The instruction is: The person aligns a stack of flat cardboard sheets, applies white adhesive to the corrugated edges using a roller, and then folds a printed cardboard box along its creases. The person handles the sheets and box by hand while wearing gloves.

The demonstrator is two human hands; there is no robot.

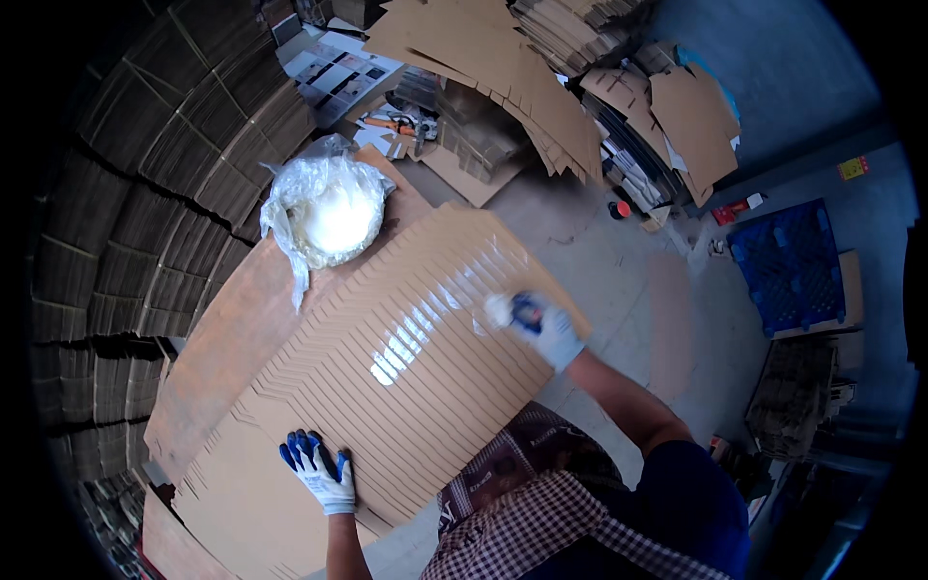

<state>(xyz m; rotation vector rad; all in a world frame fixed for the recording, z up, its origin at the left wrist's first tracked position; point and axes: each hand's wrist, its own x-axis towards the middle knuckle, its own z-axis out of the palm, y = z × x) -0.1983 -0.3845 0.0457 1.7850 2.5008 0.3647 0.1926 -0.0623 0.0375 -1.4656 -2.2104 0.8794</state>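
Cardboard sheets (319,358) lie fanned out on the table, their edges overlapping in many narrow steps. Wet, shiny white streaks, which look like glue, run across the stepped edges in a band. My left hand (319,476), in a white glove with blue fingers, rests flat on the sheets at the lower left, fingers spread. Over the far right end of the band, my right hand (549,333), gloved alike, is closed on a white brush-like tool (499,310); motion blur hides its exact kind. A plastic-lined bowl (276,208) of white paste stands beyond the sheets.
The brown wooden tabletop (208,372) shows left of the sheets. Tall strapped cardboard stacks (184,145) line the left side. More cardboard (483,53) is piled at the back. A blue plastic pallet (791,266) leans at the right, near a red-topped container (620,209) on the floor.
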